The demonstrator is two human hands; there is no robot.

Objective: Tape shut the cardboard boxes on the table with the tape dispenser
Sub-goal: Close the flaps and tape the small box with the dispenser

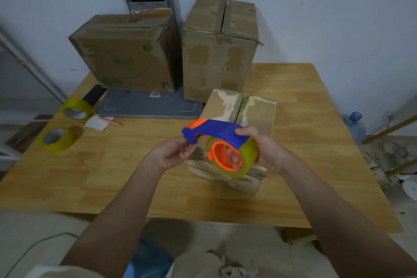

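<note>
Both hands are holding a blue and orange plastic tape dispenser (216, 142), loaded with a roll of yellowish clear tape, in the air just above a small, worn brown cardboard box (234, 124) that is lying on the light wooden table (293, 142). The right hand (268, 151) is wrapping around the roll end of the dispenser, its thumb lying on the blue top cover and its fingers showing through the orange hub from the far side. The left hand (173, 153) is pinching the blue front tip of the dispenser between thumb and curled fingers. The small box's top flaps are lying closed, with a seam running down the middle between patches of torn paper.

Behind the small box, a tall brown cardboard box (218, 52) is standing upright, its top flaps meeting at a centre seam. Left of the tall box, a wider brown cardboard box (126, 52) with faded printed marks is resting on a flat grey base plate (149, 106). Further left of the small box, two spare rolls of yellowish clear tape (76, 108) (58, 140) are lying near the table's left edge, with a pink pen (112, 121) on a scrap of white paper between them and the base plate.
</note>
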